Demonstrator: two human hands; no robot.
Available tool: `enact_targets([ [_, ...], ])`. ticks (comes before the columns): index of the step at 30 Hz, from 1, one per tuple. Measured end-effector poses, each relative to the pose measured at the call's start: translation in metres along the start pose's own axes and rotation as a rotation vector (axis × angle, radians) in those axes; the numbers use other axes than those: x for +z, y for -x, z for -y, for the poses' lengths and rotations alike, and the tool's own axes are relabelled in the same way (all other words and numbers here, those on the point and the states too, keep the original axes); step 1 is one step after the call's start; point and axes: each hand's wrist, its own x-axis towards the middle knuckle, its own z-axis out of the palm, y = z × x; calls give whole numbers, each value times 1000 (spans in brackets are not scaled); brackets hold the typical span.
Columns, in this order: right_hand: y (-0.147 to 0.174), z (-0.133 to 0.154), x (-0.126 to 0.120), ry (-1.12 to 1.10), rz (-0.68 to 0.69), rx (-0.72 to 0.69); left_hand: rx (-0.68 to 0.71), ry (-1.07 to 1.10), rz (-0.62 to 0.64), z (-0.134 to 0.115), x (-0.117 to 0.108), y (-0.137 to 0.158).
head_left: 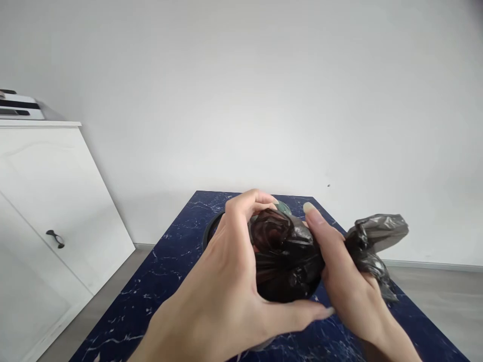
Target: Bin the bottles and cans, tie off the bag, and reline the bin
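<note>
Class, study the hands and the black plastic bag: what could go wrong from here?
The black plastic bag could tear: the left hand and right hand have long thumbnails close to its thin film. It might also slip onto the blue marble-patterned table below, since its shiny surface looks slick.

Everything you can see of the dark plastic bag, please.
The dark plastic bag looks like thin, glossy film, wrinkled and bunched into a rounded mass, with a swirl of folds at its upper left. It is held over the blue marbled table. The left hand cups its left side, how firmly I cannot tell; the right hand grips it, and a loose, partly see-through end sticks out beyond that hand.
</note>
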Motion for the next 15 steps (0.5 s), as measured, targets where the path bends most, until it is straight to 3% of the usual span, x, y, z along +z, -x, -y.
enact_targets([
  [3,-2,12,1,-45,-52,95,-29,52,-4,2,10,-5],
  [7,-3,22,0,-24,-64,66,-32,119,68,5,15,-9],
  [11,-3,15,-4,20,-5,-110,-95,137,127,3,9,-13],
  [15,-3,-2,-14,106,-45,-262,-68,-33,178,-2,4,-15],
])
